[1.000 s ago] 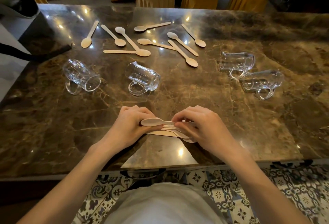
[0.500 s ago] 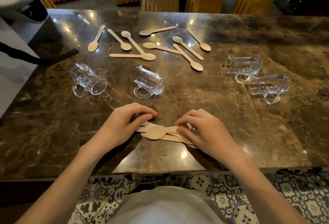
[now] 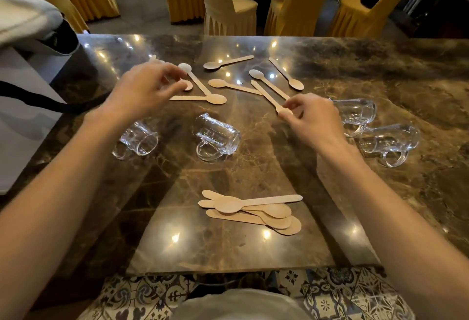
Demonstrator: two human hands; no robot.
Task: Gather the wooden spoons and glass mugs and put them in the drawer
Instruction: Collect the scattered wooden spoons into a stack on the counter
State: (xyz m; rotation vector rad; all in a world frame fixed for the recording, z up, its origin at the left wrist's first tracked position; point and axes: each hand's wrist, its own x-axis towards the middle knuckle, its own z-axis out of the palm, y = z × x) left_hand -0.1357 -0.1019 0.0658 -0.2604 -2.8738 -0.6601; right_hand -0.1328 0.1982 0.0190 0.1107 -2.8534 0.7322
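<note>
A stack of several wooden spoons (image 3: 250, 209) lies near the table's front edge, with neither hand on it. More loose spoons (image 3: 228, 62) are scattered across the far half. My right hand (image 3: 313, 122) pinches the bowl end of one long spoon (image 3: 265, 95) between thumb and forefinger. My left hand (image 3: 149, 88) is blurred over the far-left spoons, its thumb and fingers spread either side of a spoon bowl (image 3: 188, 85). Glass mugs lie on their sides: one at the left (image 3: 139, 139), one in the middle (image 3: 218, 136), two at the right (image 3: 355, 111) (image 3: 388, 142).
The dark marble table (image 3: 253, 175) has a grey bag with a black strap (image 3: 33, 101) at its left edge. Chairs with yellow covers (image 3: 228, 7) stand beyond the far edge. Patterned floor tiles (image 3: 317, 294) show below the near edge. No drawer is in sight.
Both hands have let go of the spoon stack by the front edge and reached forward. The right now pinches a far spoon; the left has arrived over the far-left spoons.
</note>
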